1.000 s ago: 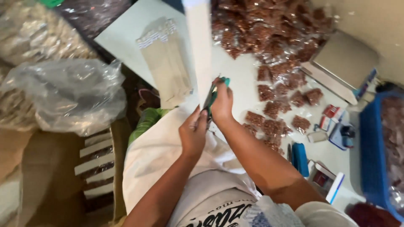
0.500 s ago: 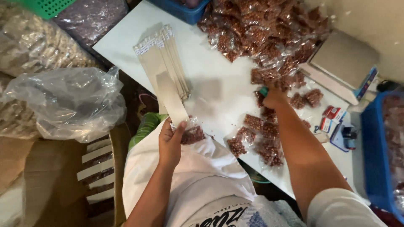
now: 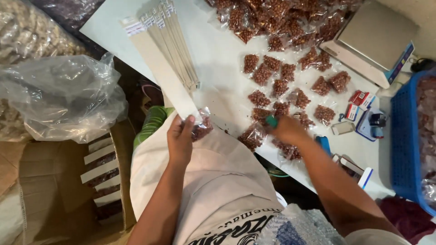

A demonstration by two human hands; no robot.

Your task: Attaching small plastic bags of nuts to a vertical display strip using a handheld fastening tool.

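My left hand (image 3: 180, 139) grips a long pale cardboard strip (image 3: 159, 70) at its near end, with a small clear packet of brown nuts (image 3: 201, 127) fixed to it. My right hand (image 3: 286, 128) is blurred over the small nut packets (image 3: 260, 98) on the white table (image 3: 218, 59) and holds a teal-handled tool (image 3: 271, 120). More cardboard strips (image 3: 175, 45) lie stacked on the table beside the one I hold.
A big heap of nut packets (image 3: 281, 18) fills the table's far side. A grey scale (image 3: 374, 41) stands at the right, by a blue basket (image 3: 408, 136) and small boxes (image 3: 361, 102). A clear plastic bag (image 3: 63, 97) and a cardboard box with finished strips (image 3: 97, 168) sit at the left.
My right hand has left the strip and moved right, down among the small packets. My left hand still holds the strip with the packet, now lower and nearer me.
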